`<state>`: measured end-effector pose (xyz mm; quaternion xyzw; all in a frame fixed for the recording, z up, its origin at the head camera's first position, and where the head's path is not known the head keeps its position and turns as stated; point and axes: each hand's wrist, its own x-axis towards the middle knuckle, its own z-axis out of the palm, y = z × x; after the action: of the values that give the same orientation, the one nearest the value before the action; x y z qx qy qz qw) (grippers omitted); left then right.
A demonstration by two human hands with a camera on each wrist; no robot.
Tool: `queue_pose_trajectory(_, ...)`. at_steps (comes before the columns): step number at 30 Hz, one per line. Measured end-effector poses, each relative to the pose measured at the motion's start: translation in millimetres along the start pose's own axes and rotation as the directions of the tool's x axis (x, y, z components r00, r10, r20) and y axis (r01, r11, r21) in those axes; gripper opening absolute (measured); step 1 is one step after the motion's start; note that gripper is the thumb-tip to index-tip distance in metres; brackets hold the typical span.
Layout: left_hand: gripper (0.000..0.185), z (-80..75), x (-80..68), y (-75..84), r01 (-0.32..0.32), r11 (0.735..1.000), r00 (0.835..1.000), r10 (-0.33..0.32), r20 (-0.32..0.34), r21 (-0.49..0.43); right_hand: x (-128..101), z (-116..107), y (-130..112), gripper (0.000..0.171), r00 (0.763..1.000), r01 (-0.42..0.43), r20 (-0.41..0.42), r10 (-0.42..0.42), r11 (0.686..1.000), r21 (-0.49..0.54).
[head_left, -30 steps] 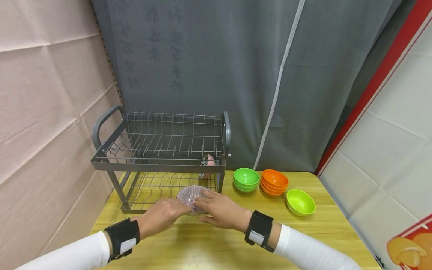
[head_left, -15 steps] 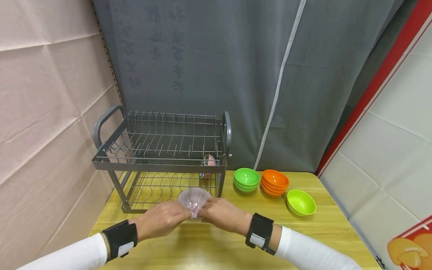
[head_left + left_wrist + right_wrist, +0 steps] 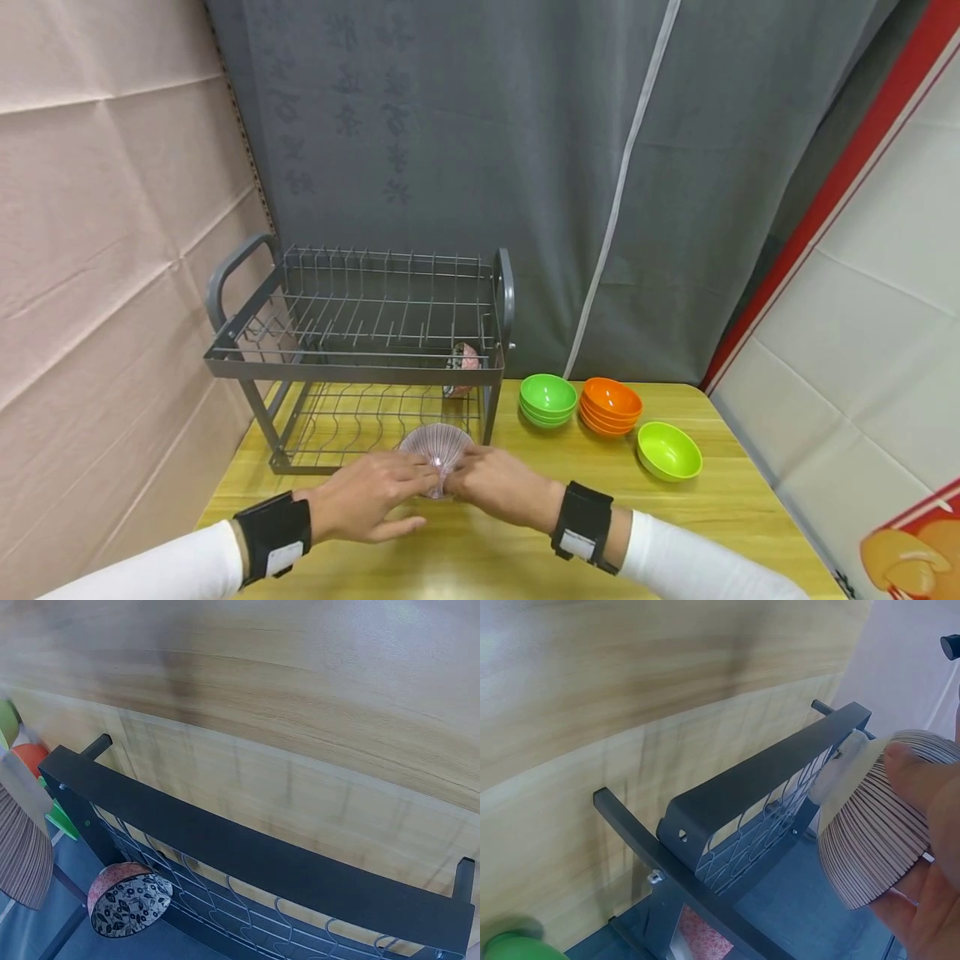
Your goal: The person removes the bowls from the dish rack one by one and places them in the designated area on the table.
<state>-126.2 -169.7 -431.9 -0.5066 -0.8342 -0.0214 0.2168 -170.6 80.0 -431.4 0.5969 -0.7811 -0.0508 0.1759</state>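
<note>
A striped purplish bowl [image 3: 437,442] is tilted in front of the dish rack [image 3: 352,373], its inside partly visible in the head view. My right hand [image 3: 498,483] grips its right side; in the right wrist view the thumb lies on the bowl's striped outside [image 3: 877,825]. From the left, my left hand [image 3: 375,496] reaches to the bowl with extended fingertips at its near side, the thumb spread apart below. Whether those fingertips touch it is unclear. The left wrist view shows the bowl [image 3: 22,855] at its left edge, but not the hand.
On the rack's lower tier, at the right end, a pink bowl with a dark leafy inside [image 3: 127,900] stands on its side. Right of the rack are stacked green bowls [image 3: 547,396], stacked orange bowls [image 3: 611,404] and a lime bowl [image 3: 669,452]. A grey curtain [image 3: 450,125] hangs behind.
The striped bowl has shifted slightly right and nearer. My left hand has loosened, its thumb now spread away from the bowl. The right hand's fingers went from extended over the bowl to gripping it.
</note>
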Motion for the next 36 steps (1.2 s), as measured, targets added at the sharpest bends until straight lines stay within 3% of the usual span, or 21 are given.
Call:
queue_pose_trajectory(8,0.065,-0.9,0.4,6.2,0.035,0.999,0.995,-0.032,0.093,-0.025,-8.1,3.9,-4.2,0.014,0.999,0.01,-0.031,-0.011,1.0,-0.023)
queue_pose_trajectory(15,0.073,-1.7,2.0,9.0,0.067,0.997,0.985,-0.058,0.165,-0.045,-16.8,1.7,-4.9,0.011,0.999,0.015,-0.028,-0.016,0.999,-0.034)
queue_pose_trajectory(23,0.077,-2.3,5.2,10.1,0.051,0.999,0.98,-0.046,0.193,-0.021,-27.7,-0.6,-8.6,0.01,0.999,0.016,-0.041,-0.017,1.0,-0.024)
queue_pose_trajectory(36,0.075,2.9,9.5,13.6,0.041,0.998,0.982,-0.034,0.187,-0.038,-46.5,1.2,-9.8,0.008,0.998,0.003,-0.066,-0.001,1.0,0.031)
